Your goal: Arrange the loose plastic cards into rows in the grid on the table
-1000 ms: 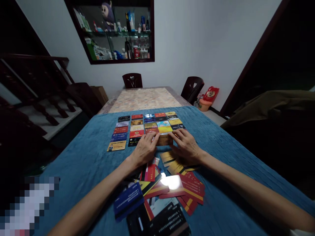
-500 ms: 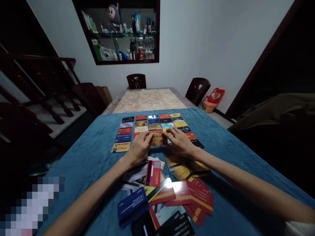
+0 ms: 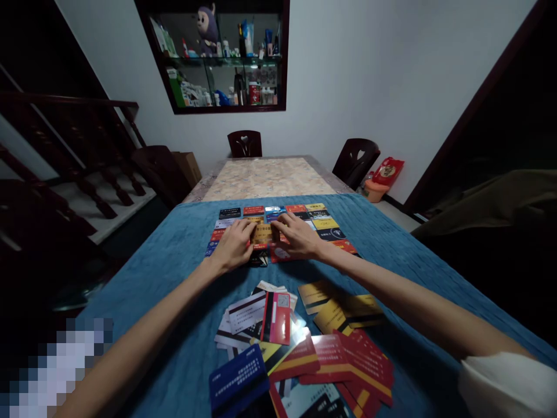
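A gold bank card (image 3: 263,233) is held level between my two hands, above the laid-out rows of cards. My left hand (image 3: 232,245) grips its left edge with bent fingers. On the opposite edge, my right hand (image 3: 298,237) pinches it, fingers curled over the rows. Beneath and around both hands lie overlapping rows of colourful cards, among them a black card (image 3: 230,213) at the far left corner, a yellow card (image 3: 325,224) and a dark card (image 3: 331,234) on the right. My hands and the gold card hide part of the middle columns.
Nearer me lies a loose pile, with a blue card (image 3: 239,380), a pink-red card (image 3: 277,325), several red cards (image 3: 365,360) and gold cards (image 3: 333,316). A blue cloth (image 3: 165,278) covers the near table. Chairs (image 3: 357,159) stand around the table's far part.
Both hands have moved forward and a little left with the gold card, further over the rows. Cards in the near row that they covered now show. The view has shifted slightly.
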A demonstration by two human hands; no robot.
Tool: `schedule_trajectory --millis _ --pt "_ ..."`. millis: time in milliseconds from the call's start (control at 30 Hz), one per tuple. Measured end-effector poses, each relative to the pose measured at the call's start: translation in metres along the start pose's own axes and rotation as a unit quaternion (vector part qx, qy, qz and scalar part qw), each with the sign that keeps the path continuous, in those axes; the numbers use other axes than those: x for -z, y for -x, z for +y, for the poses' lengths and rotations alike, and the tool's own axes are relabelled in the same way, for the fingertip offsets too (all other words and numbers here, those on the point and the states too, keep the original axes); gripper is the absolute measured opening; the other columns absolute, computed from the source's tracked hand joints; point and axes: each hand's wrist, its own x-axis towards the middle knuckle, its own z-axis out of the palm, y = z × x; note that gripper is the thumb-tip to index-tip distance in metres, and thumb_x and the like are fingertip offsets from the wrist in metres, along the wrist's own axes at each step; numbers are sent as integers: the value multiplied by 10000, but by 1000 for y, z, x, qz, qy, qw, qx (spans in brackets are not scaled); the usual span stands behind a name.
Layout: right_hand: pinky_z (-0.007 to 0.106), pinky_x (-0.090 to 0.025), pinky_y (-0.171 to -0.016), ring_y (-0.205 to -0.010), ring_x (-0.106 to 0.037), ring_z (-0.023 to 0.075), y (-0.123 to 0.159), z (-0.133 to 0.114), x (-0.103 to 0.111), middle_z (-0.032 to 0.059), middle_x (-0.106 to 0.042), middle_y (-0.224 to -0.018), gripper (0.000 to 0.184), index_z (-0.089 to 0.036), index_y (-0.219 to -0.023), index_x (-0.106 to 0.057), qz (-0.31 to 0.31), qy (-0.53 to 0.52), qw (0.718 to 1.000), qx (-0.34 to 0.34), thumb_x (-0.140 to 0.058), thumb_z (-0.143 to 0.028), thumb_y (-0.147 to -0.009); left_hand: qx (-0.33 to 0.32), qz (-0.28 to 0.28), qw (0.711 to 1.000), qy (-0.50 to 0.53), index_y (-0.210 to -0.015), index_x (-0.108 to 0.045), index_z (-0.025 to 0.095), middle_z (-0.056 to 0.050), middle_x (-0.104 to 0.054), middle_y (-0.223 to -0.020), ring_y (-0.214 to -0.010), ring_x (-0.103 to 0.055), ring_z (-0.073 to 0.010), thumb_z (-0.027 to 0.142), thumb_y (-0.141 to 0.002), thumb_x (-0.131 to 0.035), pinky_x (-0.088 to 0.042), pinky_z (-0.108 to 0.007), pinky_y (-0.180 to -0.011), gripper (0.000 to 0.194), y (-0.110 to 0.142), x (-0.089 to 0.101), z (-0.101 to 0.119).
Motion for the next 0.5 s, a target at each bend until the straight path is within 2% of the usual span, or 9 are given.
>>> schedule_trajectory --millis 200,367,500 --pt "401 -434 -857 -969 -469 280 -28 11 -15 158 -585 -1126 424 -120 -1207 -599 -37 8 999 -16 -696 -268 -822 33 -39 998 -21 -1233 -571 140 -151 -603 -1229 -1138 -523 -310 154 -788 -578 -488 -476 -963 445 -14 -1 -29" --pt "386 -419 -868 -989 -462 273 -49 18 -28 136 -609 -1143 315 -155 -1166 -653 -58 -9 997 -58 -651 -239 -862 61 -81 994 -51 -1189 -591 156 -140 -617 -1242 -1175 -506 -315 146 -782 -589 -477 -451 -939 408 -30 -4 -48" --pt "369 -414 -868 -1064 -457 284 -65 25 -37 126 -598 -1235 353 -184 -1219 -658 -97 -15 990 -99 -640 -257 -874 93 -133 983 -81 -1181 -603 159 -143 -604 -1279 -1208 -486 -328 149 -797 -568 -460 -457 -941 386 -45 -7 -61"
